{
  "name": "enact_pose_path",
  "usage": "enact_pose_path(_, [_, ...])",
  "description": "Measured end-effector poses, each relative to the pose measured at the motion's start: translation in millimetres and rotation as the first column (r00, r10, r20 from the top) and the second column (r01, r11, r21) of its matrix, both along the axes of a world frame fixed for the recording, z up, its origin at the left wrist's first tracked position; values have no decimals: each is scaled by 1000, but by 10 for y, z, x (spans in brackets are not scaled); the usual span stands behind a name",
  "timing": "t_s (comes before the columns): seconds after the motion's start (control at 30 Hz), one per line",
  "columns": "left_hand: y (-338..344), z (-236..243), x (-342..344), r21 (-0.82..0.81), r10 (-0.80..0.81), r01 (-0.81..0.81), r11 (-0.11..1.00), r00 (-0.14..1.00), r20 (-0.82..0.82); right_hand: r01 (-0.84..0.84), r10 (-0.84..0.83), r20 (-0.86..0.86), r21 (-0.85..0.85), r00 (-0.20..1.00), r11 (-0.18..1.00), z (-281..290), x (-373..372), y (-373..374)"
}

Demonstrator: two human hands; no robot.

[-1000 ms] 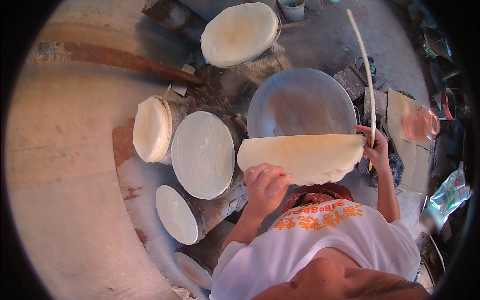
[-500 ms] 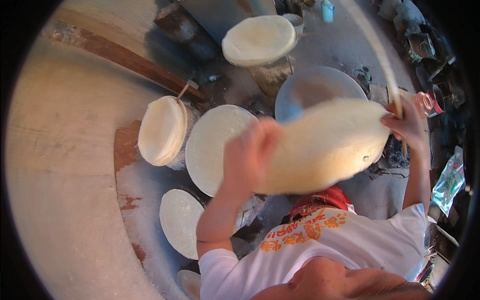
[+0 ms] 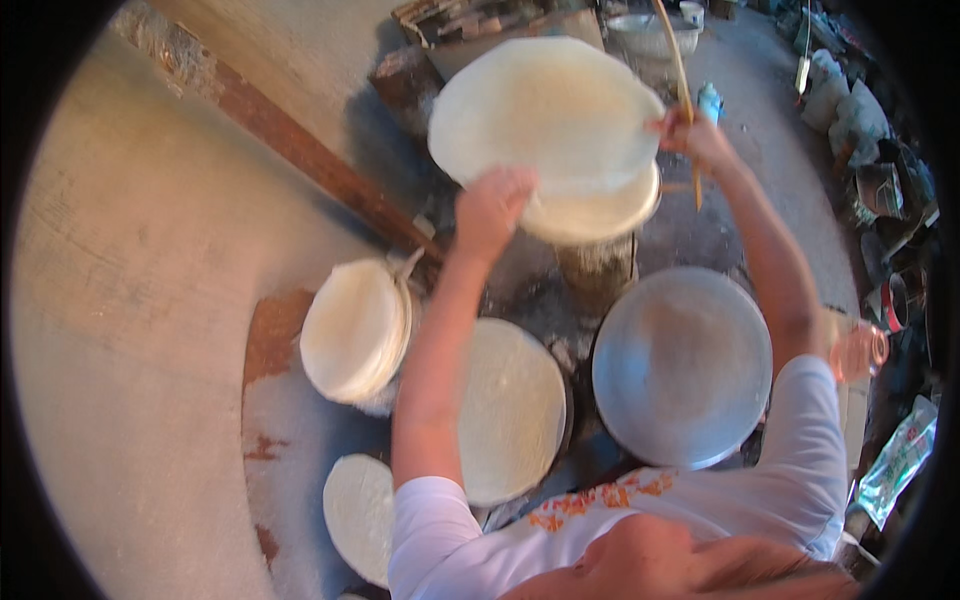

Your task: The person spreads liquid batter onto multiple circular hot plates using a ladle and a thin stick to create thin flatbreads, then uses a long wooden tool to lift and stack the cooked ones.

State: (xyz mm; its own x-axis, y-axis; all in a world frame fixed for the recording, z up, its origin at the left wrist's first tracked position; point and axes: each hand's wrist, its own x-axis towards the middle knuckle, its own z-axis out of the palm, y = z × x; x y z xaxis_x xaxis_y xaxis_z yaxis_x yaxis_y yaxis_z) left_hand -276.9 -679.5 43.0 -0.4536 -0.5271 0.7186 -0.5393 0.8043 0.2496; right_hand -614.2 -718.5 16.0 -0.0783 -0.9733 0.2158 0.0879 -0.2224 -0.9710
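My left hand (image 3: 492, 205) is closed on the lower edge of a large, thin, pale round sheet (image 3: 540, 115), like flatbread. My right hand (image 3: 690, 135) grips its right edge along with a long, slender pale stick (image 3: 676, 60). The sheet hangs over a stack of similar rounds (image 3: 590, 220) on a stump-like support (image 3: 590, 275); whether it touches the stack I cannot tell. In front on the right is a bare metal griddle (image 3: 670, 390). Left of it are two batter-coated griddles (image 3: 510, 400) and another stack of rounds (image 3: 345, 325).
A rusty beam (image 3: 290, 130) slants along the left beside a wide pale surface (image 3: 130, 330). A metal basin (image 3: 650, 38) stands at the back. Along the right are white sacks (image 3: 850, 115), a pink jug (image 3: 860, 350) and a plastic bag (image 3: 895, 455).
The sheet has moved from in front of the griddle up to the back stack, lifted by both hands, uncovering the griddle. The stick has moved with my right hand. The view has shifted.
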Motion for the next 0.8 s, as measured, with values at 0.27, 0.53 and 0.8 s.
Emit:
enact_pose_path(0.27, [-621, -1977, -223, 361, 58, -143, 921, 970, 237, 230, -218, -74, 316, 973, 920, -1884, -141, -610])
enact_pose_path(0.53, [1170, -1493, 759, 379, 381, -368, 849, 924, 42, 263, -136, -520, 179, 843, 948, -1724, 1, -747])
enact_pose_path(0.8, [4706, -1786, 446, 843, 901, -456, 283, 427, -72, -673, 704, -346, 226, 620, 704, -2024, 1795, 1664])
